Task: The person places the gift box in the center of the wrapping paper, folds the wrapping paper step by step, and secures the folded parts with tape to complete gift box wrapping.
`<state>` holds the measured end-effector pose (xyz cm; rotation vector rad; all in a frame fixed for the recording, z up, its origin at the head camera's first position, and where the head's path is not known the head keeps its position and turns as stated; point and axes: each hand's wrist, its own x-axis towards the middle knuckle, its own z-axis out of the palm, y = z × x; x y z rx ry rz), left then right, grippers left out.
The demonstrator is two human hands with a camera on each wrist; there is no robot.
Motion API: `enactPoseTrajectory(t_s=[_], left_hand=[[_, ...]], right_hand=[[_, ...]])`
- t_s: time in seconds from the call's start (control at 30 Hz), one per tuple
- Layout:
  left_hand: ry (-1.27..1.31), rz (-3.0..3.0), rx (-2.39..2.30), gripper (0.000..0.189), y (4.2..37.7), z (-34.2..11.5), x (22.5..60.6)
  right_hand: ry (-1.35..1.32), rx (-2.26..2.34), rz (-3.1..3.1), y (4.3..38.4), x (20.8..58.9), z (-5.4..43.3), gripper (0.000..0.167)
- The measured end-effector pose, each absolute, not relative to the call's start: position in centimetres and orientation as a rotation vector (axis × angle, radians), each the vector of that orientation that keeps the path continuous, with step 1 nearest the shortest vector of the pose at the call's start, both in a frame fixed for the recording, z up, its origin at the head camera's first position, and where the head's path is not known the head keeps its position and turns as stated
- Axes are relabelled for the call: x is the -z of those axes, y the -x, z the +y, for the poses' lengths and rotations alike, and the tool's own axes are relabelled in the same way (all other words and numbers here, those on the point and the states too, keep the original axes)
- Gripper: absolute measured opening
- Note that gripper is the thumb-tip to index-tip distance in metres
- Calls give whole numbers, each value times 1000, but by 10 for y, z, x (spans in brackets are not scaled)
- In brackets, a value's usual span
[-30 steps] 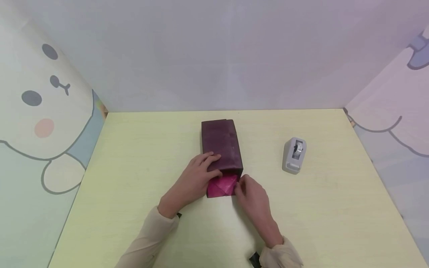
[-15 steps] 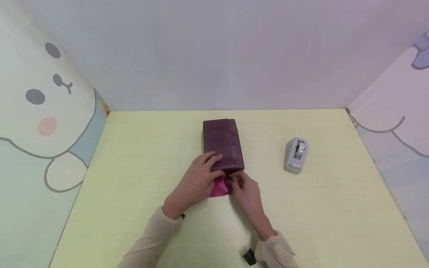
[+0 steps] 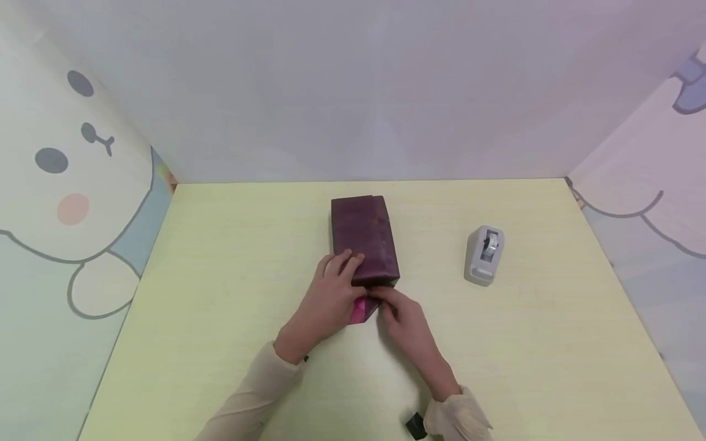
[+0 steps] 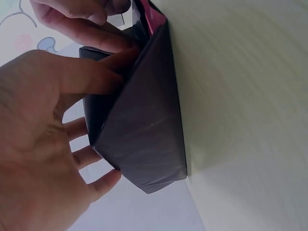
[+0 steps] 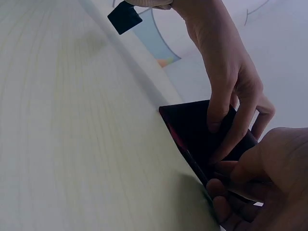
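A box wrapped in dark purple paper point(image 3: 364, 229) lies lengthwise on the table. At its near end a paper flap point(image 4: 144, 115) sticks out, folded slantwise, with its pink inner side point(image 3: 358, 311) partly showing. My left hand point(image 3: 326, 300) rests spread fingers on the box top, while its thumb presses at the near end. My right hand point(image 3: 407, 321) is at the near right corner. Its fingers point(image 5: 222, 207) pinch the paper flap beside the left thumb. The fingertips of both hands nearly meet inside the fold, and the end of the box is partly hidden behind them.
A grey tape dispenser point(image 3: 484, 256) stands on the pale wooden table point(image 3: 237, 245), to the right of the box. A white wall point(image 3: 353, 92) runs behind the table, with cartoon-printed sheets point(image 3: 74, 208) at both sides. A black piece point(image 3: 416, 425) sits by the right cuff.
My right hand has moved left and inward, bringing the right side of the paper flap over, so less pink shows. My left hand has stayed on the box with a small shift.
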<state>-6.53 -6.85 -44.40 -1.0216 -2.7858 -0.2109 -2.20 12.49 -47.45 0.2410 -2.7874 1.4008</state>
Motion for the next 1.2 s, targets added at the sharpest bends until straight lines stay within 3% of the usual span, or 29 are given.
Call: enactPoseTrajectory(t_s=[0.23, 0.83, 1.03, 1.2], left_hand=[[989, -2812, 84, 27, 62, -63, 448], [964, -2808, -55, 27, 60, -57, 449], [965, -2799, -49, 19, 59, -57, 448], [969, -2793, -35, 16, 59, -58, 448]], right_hand=[[-264, -1346, -2818, 21, 473, 131, 35], [-612, -226, -2852, -9, 465, 121, 43], [-734, -145, -2800, -18, 467, 116, 42], [-674, -368, -2784, -13, 468, 122, 36]])
